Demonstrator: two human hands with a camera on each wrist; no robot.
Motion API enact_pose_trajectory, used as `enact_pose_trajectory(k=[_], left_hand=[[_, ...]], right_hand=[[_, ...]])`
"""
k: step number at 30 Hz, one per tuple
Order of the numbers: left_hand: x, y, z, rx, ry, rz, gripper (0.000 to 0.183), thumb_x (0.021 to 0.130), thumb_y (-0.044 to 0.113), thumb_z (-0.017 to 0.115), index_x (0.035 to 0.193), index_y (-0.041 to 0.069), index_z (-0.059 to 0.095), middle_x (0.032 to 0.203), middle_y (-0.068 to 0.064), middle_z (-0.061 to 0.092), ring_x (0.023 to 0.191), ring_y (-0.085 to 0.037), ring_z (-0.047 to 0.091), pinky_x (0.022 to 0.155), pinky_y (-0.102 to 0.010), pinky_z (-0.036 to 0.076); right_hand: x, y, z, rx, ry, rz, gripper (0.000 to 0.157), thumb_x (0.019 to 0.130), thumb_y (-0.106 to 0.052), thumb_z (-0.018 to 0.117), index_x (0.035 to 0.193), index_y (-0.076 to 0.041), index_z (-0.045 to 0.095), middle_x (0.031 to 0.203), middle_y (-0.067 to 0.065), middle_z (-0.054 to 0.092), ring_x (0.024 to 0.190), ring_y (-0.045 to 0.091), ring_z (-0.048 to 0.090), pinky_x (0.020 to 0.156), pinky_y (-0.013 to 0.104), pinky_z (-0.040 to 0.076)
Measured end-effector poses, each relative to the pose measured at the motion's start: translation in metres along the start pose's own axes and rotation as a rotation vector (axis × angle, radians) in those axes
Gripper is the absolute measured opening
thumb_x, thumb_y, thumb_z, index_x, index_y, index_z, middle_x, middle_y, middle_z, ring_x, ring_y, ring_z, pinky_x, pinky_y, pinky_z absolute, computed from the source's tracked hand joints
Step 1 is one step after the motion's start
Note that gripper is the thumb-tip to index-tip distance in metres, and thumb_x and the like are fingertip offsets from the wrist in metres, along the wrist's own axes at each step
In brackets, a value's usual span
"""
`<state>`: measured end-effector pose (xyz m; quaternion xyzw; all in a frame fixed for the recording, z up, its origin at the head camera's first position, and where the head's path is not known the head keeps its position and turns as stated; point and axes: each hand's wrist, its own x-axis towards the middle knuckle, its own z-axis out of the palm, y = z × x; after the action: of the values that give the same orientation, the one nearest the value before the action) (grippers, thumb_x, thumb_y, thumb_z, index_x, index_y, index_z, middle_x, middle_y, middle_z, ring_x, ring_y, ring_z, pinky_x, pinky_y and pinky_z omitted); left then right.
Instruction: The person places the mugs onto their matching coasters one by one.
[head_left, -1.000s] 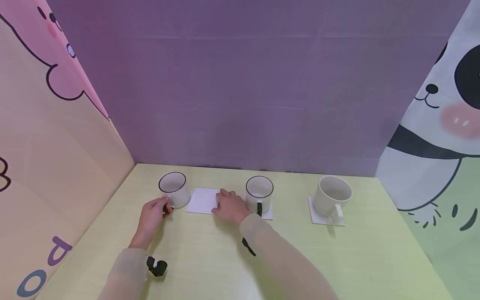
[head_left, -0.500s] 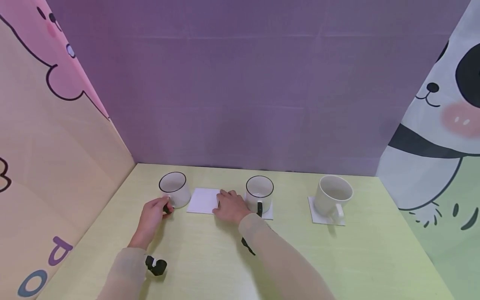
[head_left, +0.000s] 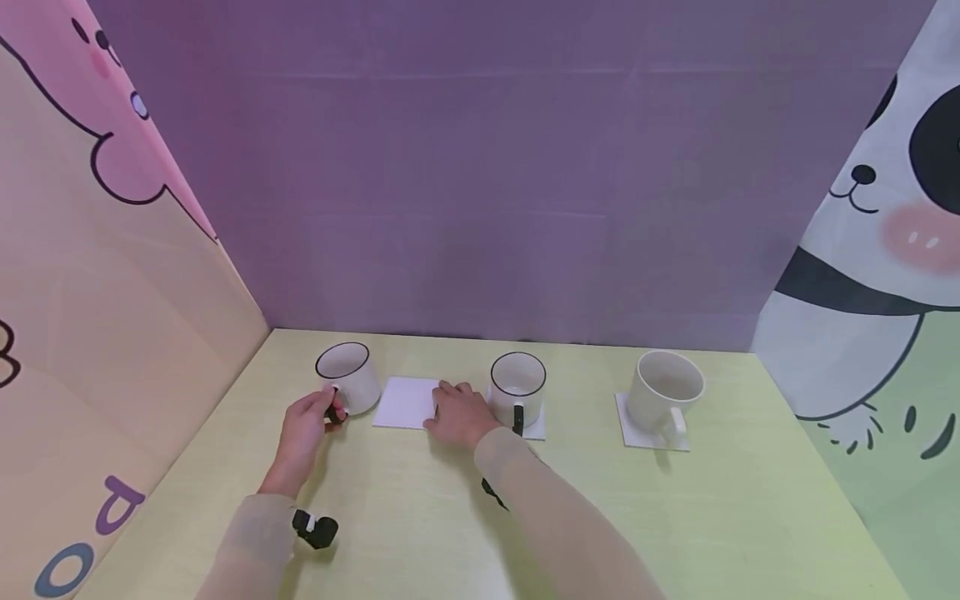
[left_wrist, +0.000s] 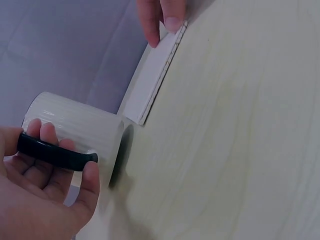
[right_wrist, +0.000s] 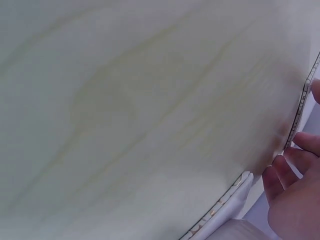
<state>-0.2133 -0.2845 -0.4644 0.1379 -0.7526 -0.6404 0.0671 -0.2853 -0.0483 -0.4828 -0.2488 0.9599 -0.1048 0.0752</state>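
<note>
At the table's left stands a white mug [head_left: 354, 387] with a dark rim. My left hand [head_left: 302, 429] grips its black handle [left_wrist: 55, 154], fingers curled behind it and thumb at one end. To the mug's right lies a thick white square coaster [head_left: 403, 402] with nothing on it. My right hand [head_left: 459, 417] holds that coaster at its right end, thumb at the near edge and fingers towards the far side. In the left wrist view, fingertips of the right hand [left_wrist: 162, 17] overlap the coaster's far end [left_wrist: 147, 82].
A matching mug [head_left: 517, 387] stands on another coaster [head_left: 536, 427] just right of my right hand, its handle close to the sleeve. Further right, an all-white mug [head_left: 663, 400] sits on a third coaster [head_left: 637, 435]. A purple backdrop [head_left: 480, 183] rises behind the table [head_left: 405, 533].
</note>
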Motion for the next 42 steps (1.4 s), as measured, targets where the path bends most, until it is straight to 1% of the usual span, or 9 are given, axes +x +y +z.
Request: enact_pose_trajectory(k=[7,12,16,21,25,30,37,42], left_hand=[[-0.005,-0.001,0.004,-0.047,0.038,0.045,0.044,0.111,0.028,0.041,0.105,-0.012,0.056,0.088,-0.001,0.057,0.089,-0.015,0.053,0.081,-0.027,0.050],[-0.009,0.005,0.007,-0.075,0.072,0.095,0.044,0.111,0.028,0.043,0.103,-0.013,0.055,0.086,0.001,0.057,0.088,-0.014,0.054,0.081,-0.025,0.050],[-0.011,0.010,0.009,-0.088,0.072,0.115,0.044,0.110,0.029,0.044,0.102,-0.013,0.056,0.085,0.001,0.057,0.088,-0.014,0.055,0.081,-0.024,0.050],[-0.011,0.012,0.011,-0.099,0.064,0.114,0.042,0.111,0.027,0.044,0.102,-0.013,0.056,0.084,0.002,0.057,0.087,-0.014,0.055,0.081,-0.024,0.050],[-0.012,0.012,0.016,-0.108,0.063,0.115,0.040,0.110,0.023,0.045,0.098,-0.012,0.057,0.082,0.002,0.058,0.084,-0.013,0.056,0.079,-0.024,0.051],[-0.013,0.011,0.025,-0.099,0.050,0.120,0.037,0.110,0.022,0.046,0.096,-0.010,0.058,0.081,0.002,0.058,0.082,-0.011,0.056,0.078,-0.025,0.051],[-0.016,0.009,0.038,-0.067,0.025,0.108,0.039,0.110,0.022,0.046,0.100,-0.013,0.058,0.083,0.000,0.058,0.084,-0.013,0.054,0.079,-0.026,0.050],[-0.015,0.008,0.048,-0.068,0.018,0.114,0.039,0.110,0.022,0.047,0.099,-0.014,0.058,0.082,-0.001,0.059,0.083,-0.013,0.054,0.080,-0.029,0.049]], right_hand=[[-0.005,-0.002,-0.002,0.007,0.003,0.013,0.058,0.101,-0.043,0.054,0.150,-0.013,0.049,0.160,0.004,0.041,0.144,0.027,0.037,0.115,0.042,0.034],[-0.006,-0.003,-0.003,0.007,-0.005,0.019,0.058,0.101,-0.043,0.054,0.151,-0.013,0.048,0.160,0.003,0.040,0.145,0.026,0.036,0.116,0.041,0.033],[-0.006,-0.002,-0.004,-0.007,-0.007,0.019,0.058,0.102,-0.043,0.053,0.151,-0.013,0.048,0.161,0.003,0.039,0.145,0.026,0.036,0.115,0.041,0.034],[-0.005,-0.001,-0.003,-0.008,-0.006,0.021,0.057,0.101,-0.044,0.053,0.150,-0.013,0.049,0.160,0.003,0.040,0.145,0.026,0.036,0.115,0.041,0.034],[-0.004,-0.001,-0.002,-0.001,-0.002,0.022,0.057,0.101,-0.044,0.053,0.149,-0.014,0.050,0.160,0.003,0.040,0.144,0.026,0.037,0.115,0.041,0.034],[-0.003,0.000,0.000,0.005,0.004,0.021,0.056,0.101,-0.043,0.054,0.148,-0.014,0.051,0.160,0.003,0.040,0.144,0.026,0.037,0.115,0.042,0.034],[-0.003,0.000,-0.001,0.018,0.014,0.012,0.054,0.100,-0.041,0.055,0.146,-0.013,0.053,0.159,0.004,0.042,0.143,0.027,0.039,0.114,0.042,0.035],[-0.002,0.000,0.000,0.018,0.026,0.009,0.054,0.100,-0.042,0.055,0.145,-0.013,0.053,0.159,0.004,0.042,0.143,0.027,0.039,0.114,0.042,0.035]])
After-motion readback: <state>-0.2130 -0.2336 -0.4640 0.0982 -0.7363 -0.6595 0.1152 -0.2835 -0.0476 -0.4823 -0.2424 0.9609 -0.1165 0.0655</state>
